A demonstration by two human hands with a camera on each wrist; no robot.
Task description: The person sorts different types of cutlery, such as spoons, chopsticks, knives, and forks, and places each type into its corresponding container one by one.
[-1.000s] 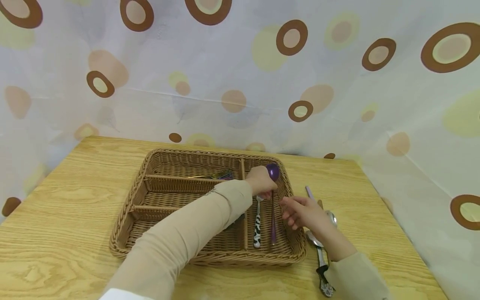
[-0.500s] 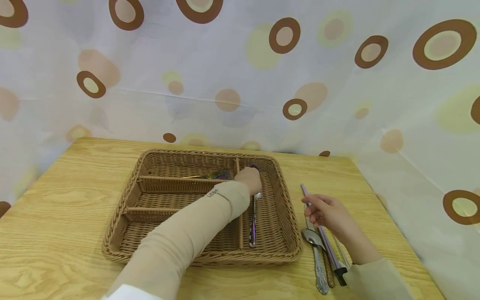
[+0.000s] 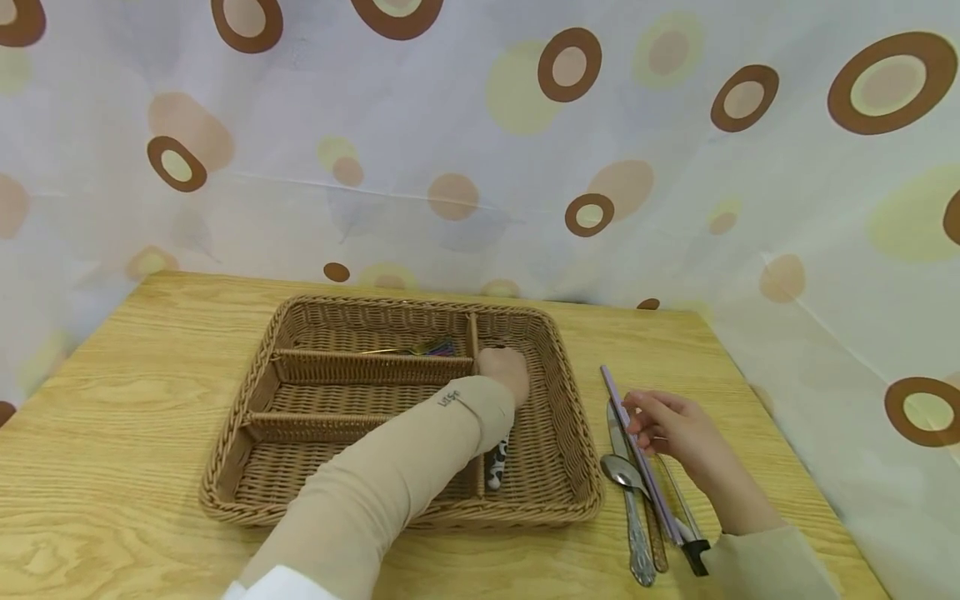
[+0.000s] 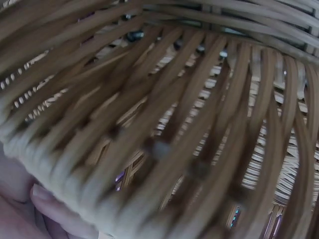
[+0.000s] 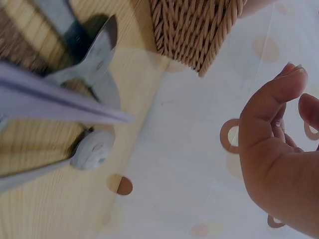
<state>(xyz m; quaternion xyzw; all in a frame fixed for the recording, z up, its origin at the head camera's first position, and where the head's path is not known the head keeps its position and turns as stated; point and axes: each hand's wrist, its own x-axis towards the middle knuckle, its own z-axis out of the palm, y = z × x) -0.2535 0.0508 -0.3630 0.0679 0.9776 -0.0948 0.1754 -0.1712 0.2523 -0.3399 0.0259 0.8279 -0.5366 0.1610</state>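
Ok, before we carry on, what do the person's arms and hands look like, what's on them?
Both hands look bare, no gloves: left hand, right hand. The left sleeve is beige, with small dark lettering near the cuff, too small to read surely, and white cloth at its lower end. The right sleeve is plain beige where visible.

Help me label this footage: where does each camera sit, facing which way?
Head: worn on the head, facing forward and down at a brown woven wicker tray before a white backdrop printed with brown ovals; left hand, right hand and beige sleeves show.
Left wrist: on that wrist, close against the tray's weave; part of the left hand shows lower left.
Right wrist: on that wrist, facing across the pale wooden table toward the backdrop; the right hand shows.
Head and right wrist share tray, backdrop, table and straight pale-purple stick.
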